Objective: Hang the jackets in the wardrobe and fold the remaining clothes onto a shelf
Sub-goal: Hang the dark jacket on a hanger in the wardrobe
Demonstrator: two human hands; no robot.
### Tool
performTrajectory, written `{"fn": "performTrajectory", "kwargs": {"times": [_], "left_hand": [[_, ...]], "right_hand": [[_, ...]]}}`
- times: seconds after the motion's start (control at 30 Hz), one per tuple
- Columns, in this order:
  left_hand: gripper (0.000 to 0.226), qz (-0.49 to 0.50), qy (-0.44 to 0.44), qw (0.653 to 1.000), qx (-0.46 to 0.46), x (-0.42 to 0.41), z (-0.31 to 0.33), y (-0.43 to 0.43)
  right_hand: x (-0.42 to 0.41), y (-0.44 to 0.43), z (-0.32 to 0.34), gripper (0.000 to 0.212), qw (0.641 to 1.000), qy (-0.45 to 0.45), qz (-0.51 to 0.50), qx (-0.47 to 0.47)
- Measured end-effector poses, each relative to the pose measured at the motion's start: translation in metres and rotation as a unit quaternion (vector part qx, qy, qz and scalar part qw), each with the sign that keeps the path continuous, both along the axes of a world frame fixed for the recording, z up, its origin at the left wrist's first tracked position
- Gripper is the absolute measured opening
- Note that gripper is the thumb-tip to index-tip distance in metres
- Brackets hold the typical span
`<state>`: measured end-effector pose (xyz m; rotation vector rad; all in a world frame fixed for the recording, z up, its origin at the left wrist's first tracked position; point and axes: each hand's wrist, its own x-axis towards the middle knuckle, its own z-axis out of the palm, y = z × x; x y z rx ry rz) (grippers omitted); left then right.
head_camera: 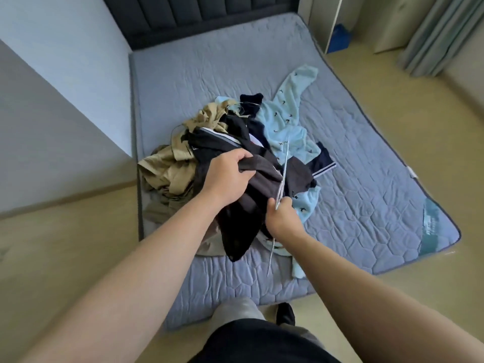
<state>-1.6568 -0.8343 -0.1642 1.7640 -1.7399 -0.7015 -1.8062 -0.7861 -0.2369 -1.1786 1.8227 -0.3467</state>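
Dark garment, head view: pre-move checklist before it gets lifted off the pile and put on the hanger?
1. Left hand grips the dark garment: ok, fingers are curled round a fold.
2. Right hand holds the wire hanger: ok, though whether it is one hanger or several cannot be told.
3. Dark garment free of the pile: not ok, it lies bunched over the tan garment and the light blue garment.
4. Garment is a jacket: cannot tell, it is too crumpled.
5. Collar or neck opening found for the hanger: cannot tell, none shows.
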Motion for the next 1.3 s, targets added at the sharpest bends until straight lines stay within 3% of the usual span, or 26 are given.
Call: {"fn": "performTrajectory", "kwargs": {"times": [0.13,0.27,0.33,0.43,0.53,0.63,0.7,0.83,0.97,1.07,1.17,1.3], "left_hand": [[0.013,-0.008,-0.023,0.995,-0.097,-0.004,0.037,0.042],[0.016,0.033,-0.059,0.977,-0.203,-0.003,0.058,0.079],[0.022,0.038,-0.089,0.967,-0.234,-0.003,0.068,0.096],[0.027,0.034,-0.125,0.952,-0.278,0.0,0.085,0.117],[0.032,0.038,-0.127,0.938,-0.32,0.009,0.106,0.133],[0.04,0.059,-0.111,0.93,-0.347,0.022,0.123,0.147],[0.041,0.091,-0.104,0.927,-0.349,0.037,0.13,0.156],[0.04,0.133,-0.109,0.927,-0.333,0.079,0.139,0.177],[0.05,0.229,-0.122,0.926,-0.273,0.142,0.131,0.192],[0.052,0.314,-0.102,0.92,-0.211,0.185,0.117,0.201],[0.048,0.38,-0.091,0.912,-0.128,0.218,0.101,0.203],[0.028,0.375,-0.109,0.92,0.045,0.229,0.085,0.208]], "right_hand": [[-0.018,0.02,0.002,0.029,0.999,0.023,-0.046,-0.001],[-0.024,0.035,-0.003,0.055,0.989,0.017,-0.118,0.092],[-0.02,0.042,-0.003,0.065,0.98,-0.05,-0.154,0.119],[-0.008,0.052,0.002,0.059,0.95,-0.197,-0.201,0.132],[0.006,0.065,0.006,0.06,0.925,-0.271,-0.204,0.169],[0.024,0.074,0.013,0.04,0.85,-0.422,-0.248,0.196],[0.036,0.076,0.021,0.04,0.815,-0.476,-0.279,0.177],[0.062,0.076,0.038,0.046,0.816,-0.473,-0.296,0.153],[0.093,0.076,0.056,0.043,0.854,-0.438,-0.247,0.133],[0.113,0.071,0.073,0.028,0.885,-0.409,-0.207,0.09],[0.127,0.067,0.093,0.019,0.918,-0.369,-0.144,0.015],[0.146,0.069,0.12,0.024,0.919,-0.379,-0.103,-0.014]]}}
